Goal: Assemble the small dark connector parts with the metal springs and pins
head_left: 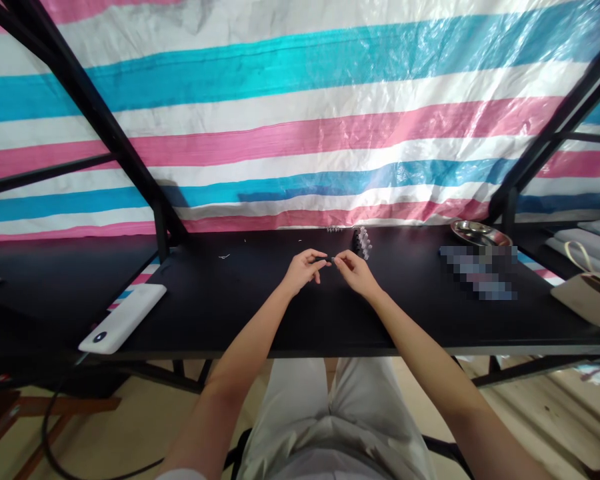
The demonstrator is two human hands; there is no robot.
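Both my hands meet over the middle of the black table (240,313). My left hand (304,269) pinches a small dark piece (324,259) between thumb and fingers. My right hand (354,271) is closed in a pinch at the other end of the same piece; its exact shape is too small to make out. Just behind my right hand stands a small dark rack of clear plastic pieces (362,241).
A white power bank (123,319) lies at the table's left front corner. A metal dish (480,233) sits at the back right, and a tan paper bag (587,297) lies at the far right. A striped tarp hangs behind, with black frame bars on both sides.
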